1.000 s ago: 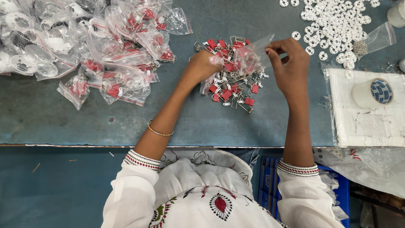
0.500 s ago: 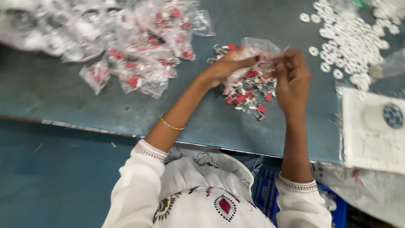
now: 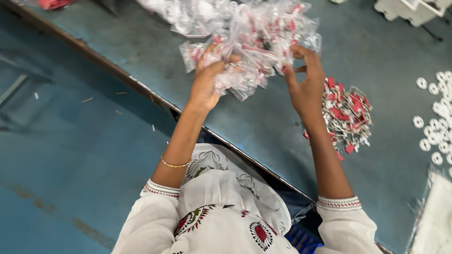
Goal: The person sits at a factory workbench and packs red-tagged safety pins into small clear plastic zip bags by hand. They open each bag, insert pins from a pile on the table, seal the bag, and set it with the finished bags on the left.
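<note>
The left hand (image 3: pixel 207 80) has its fingers (image 3: pixel 221 63) clamped on a small clear plastic bag of red parts (image 3: pixel 240 77), held above the blue-grey metal bench (image 3: pixel 386 61). The right hand (image 3: pixel 306 84) keeps its fingers (image 3: pixel 303 51) curled and slightly apart at the bag's other edge. A loose pile of red metal-legged components (image 3: pixel 348 115) lies just right of those fingers; filled clear bags (image 3: pixel 226 19) are heaped beyond the fingertips.

table (image 3: pixel 376 61): was dull blue-grey
packets (image 3: pixel 245 33): were clear plastic, red and silver inside
loose pile (image 3: pixel 348 115) beside the table's right part: was red with silver wire
rings (image 3: pixel 435 127): were white
sleeves (image 3: pixel 155 221): were white, red-and-dark embroidered cuffs
bangle (image 3: pixel 174 164): was gold
</note>
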Demonstrator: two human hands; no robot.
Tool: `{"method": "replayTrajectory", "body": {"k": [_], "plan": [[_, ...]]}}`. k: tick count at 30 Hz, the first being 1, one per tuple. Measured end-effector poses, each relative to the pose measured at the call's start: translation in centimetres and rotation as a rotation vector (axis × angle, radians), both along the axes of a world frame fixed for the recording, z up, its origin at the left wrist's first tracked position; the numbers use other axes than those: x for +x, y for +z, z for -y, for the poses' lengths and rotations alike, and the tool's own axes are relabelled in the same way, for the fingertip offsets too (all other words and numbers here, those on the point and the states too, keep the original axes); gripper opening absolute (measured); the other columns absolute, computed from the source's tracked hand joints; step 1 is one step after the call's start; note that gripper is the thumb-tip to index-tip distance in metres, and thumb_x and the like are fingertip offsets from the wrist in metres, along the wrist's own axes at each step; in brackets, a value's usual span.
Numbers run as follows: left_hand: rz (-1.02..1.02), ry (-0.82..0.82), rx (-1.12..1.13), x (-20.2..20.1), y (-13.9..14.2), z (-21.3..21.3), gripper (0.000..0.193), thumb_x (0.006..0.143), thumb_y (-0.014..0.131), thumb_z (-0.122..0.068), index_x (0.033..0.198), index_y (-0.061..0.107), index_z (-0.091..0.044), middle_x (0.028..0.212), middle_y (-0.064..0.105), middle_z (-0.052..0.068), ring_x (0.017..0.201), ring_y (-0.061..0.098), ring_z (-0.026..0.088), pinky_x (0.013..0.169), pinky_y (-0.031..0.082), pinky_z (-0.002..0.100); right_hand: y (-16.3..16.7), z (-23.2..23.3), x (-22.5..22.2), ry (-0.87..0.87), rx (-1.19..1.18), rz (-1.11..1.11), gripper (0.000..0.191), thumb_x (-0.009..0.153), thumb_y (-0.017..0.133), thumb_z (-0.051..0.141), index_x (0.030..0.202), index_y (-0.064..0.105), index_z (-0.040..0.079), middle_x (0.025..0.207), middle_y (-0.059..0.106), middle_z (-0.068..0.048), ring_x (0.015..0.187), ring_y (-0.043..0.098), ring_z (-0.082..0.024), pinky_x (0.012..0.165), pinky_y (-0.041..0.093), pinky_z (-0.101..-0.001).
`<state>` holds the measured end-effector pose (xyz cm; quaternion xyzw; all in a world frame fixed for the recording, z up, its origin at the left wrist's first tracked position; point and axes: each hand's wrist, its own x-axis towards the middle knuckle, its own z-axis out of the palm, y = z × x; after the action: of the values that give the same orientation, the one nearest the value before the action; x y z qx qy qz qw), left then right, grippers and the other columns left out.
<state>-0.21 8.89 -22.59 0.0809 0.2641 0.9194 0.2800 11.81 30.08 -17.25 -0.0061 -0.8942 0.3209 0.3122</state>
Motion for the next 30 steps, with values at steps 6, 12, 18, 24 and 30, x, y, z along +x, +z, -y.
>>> {"method": "replayTrajectory", "body": {"k": [6, 12, 18, 24, 30], "plan": [[-0.075, 0.114, -0.022, 0.3, -1.5, 4.3, 0.035, 0.080, 0.045, 0.016, 0.110, 0.056, 0.001, 0.098, 0.061, 0.007, 0.074, 0.056, 0.013, 0.066, 0.049, 0.028, -0.4, -1.0, -4.7, 0.045, 0.298, -0.084, 0.013, 0.096, 0.075, -0.001, 0.106, 0.068, 0.003, 0.111, 0.071, -0.008, 0.108, 0.065, -0.023, 0.097, 0.050, -0.0365], [-0.121, -0.052, -0.024, 1.4, -1.4, 4.3, 0.019, 0.080, 0.045, 0.011, 0.090, 0.053, -0.004, 0.083, 0.056, 0.009, 0.060, 0.056, 0.016, 0.053, 0.045, 0.029, 4.0, -1.2, 2.4, 0.089, -0.562, 0.098, 0.006, 0.110, 0.063, 0.006, 0.113, 0.063, 0.001, 0.111, 0.074, -0.006, 0.094, 0.060, -0.009, 0.086, 0.047, -0.0250], [-0.436, -0.255, -0.209, 5.5, 2.9, 0.0, 0.026, 0.092, 0.070, 0.005, 0.084, 0.048, -0.008, 0.088, 0.056, 0.002, 0.077, 0.063, 0.010, 0.057, 0.050, 0.029, 4.6, 0.8, 11.5, 0.093, -0.735, 0.201, 0.008, 0.106, 0.062, 0.002, 0.114, 0.065, -0.001, 0.105, 0.071, -0.009, 0.096, 0.069, -0.014, 0.088, 0.055, -0.0278], [-0.966, -0.492, -0.663, 8.6, 5.9, -2.9, 0.017, 0.084, 0.084, -0.012, 0.088, 0.068, -0.006, 0.074, 0.065, -0.001, 0.064, 0.055, 0.006, 0.055, 0.046, 0.029, 0.7, 2.1, 16.2, 0.010, -0.777, 0.227, 0.010, 0.104, 0.061, 0.002, 0.111, 0.065, -0.003, 0.099, 0.072, -0.010, 0.093, 0.071, -0.014, 0.087, 0.059, -0.0297], [-1.233, -0.533, -0.663, 9.1, 6.2, -3.4, 0.012, 0.078, 0.080, -0.013, 0.089, 0.078, -0.009, 0.079, 0.072, 0.003, 0.067, 0.067, 0.009, 0.062, 0.053, 0.027, -1.3, 2.8, 17.9, -0.037, -0.875, 0.241, 0.010, 0.103, 0.062, 0.003, 0.109, 0.067, -0.002, 0.101, 0.071, -0.008, 0.094, 0.071, -0.014, 0.086, 0.061, -0.0303]]}}
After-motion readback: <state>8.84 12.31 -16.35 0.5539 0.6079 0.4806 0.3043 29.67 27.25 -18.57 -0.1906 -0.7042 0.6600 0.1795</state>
